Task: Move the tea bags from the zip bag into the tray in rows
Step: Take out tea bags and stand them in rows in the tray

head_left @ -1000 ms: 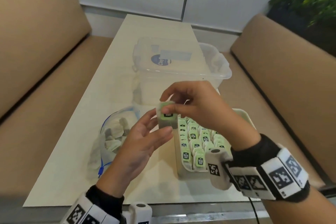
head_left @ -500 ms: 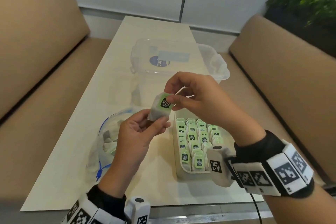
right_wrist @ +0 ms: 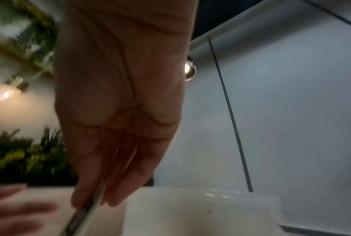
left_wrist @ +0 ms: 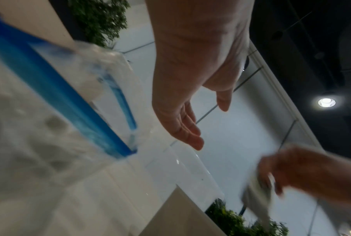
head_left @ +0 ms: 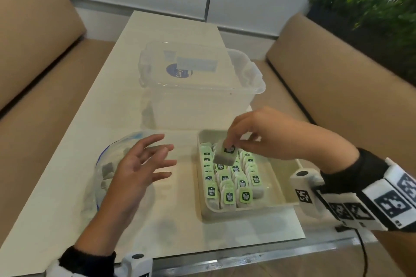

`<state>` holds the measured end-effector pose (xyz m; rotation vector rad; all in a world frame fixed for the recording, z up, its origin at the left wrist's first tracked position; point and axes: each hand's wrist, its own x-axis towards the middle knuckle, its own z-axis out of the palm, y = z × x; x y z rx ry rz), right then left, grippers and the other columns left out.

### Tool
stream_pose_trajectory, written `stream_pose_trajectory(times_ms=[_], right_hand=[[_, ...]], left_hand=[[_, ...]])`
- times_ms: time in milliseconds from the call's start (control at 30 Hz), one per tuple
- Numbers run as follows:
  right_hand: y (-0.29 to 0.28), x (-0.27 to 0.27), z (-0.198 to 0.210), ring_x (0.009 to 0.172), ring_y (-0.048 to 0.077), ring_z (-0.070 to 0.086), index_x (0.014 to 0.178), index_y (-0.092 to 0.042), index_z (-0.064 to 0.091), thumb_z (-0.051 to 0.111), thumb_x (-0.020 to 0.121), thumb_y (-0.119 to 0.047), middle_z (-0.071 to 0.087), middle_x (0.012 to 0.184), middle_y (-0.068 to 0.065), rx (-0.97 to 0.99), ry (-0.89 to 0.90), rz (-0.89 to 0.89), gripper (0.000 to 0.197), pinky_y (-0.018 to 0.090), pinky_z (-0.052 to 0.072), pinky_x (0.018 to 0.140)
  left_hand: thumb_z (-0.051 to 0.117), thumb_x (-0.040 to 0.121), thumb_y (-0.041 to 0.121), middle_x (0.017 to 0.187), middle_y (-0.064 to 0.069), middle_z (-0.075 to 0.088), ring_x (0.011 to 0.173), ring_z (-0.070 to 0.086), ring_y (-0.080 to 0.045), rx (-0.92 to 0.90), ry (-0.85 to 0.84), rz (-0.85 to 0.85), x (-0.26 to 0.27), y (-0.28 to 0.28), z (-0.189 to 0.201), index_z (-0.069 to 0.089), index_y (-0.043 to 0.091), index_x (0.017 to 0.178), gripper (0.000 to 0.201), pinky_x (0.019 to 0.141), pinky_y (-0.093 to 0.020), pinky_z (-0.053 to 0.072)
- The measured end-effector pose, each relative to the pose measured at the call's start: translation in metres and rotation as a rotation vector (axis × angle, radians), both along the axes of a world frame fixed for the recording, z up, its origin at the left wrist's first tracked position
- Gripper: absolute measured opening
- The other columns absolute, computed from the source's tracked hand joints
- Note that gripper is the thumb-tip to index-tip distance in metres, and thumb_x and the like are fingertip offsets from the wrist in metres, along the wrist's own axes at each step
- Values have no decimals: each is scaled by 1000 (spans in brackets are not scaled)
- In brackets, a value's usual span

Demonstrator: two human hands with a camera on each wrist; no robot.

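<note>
My right hand (head_left: 234, 145) pinches a tea bag (head_left: 225, 155) by its green tag, just above the far rows in the cream tray (head_left: 281, 184). Several tea bags (head_left: 227, 186) with green tags stand in rows in the tray's left part. In the right wrist view that hand (right_wrist: 94, 202) grips the tea bag (right_wrist: 84, 214) edge-on. My left hand (head_left: 146, 164) hovers open, fingers spread, over the clear zip bag (head_left: 108, 164) with a blue seal, which holds more tea bags. The left wrist view has the left hand (left_wrist: 190, 127) empty beside the zip bag (left_wrist: 49, 127).
A clear plastic tub (head_left: 198, 87) with its lid on stands on the pale table (head_left: 74, 148) right behind the tray. Tan benches run along both sides. A planter (head_left: 371, 0) sits at the back right. The table's metal front edge (head_left: 247, 256) is near me.
My left hand let go of the tea bag and moved left over the zip bag, opening. My right hand carried the tea bag down and right to the tray.
</note>
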<state>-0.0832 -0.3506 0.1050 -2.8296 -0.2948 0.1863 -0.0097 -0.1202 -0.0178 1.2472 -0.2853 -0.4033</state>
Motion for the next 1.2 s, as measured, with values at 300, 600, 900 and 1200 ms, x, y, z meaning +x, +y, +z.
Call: stream_pose_trajectory(times_ms=[300,600,900,1200], right_hand=[[-60,-17,-54,106,12,59,109,-27,69,46,89,-13,67,115,-9,-399,800,-19,34,33,44,99],[-55,9,-84,122,24,51,129,-16,56,34,91,4,55,134,3,-511,882,-25,48,32,40,102],[-58,11,-89,124,23,49,133,-17,52,35,89,2,54,135,3,-575,877,-4,51,34,39,106],[-58,10,-74,127,20,46,130,-24,55,37,87,1,50,138,0,-550,762,14,52,36,34,110]], left_hand=[[52,93,16,89,0,70,68,68,-12,1,76,53,9,24,-23,66,22,99,16,60,-17,55],[44,96,5,84,3,68,66,67,-12,57,66,60,9,26,-24,65,21,99,26,59,-18,54],[45,96,6,87,1,67,67,66,-13,50,35,95,14,31,-18,65,21,100,26,58,-17,54],[41,97,5,81,8,68,66,67,-8,-12,-3,173,25,55,-5,63,23,98,29,60,-17,53]])
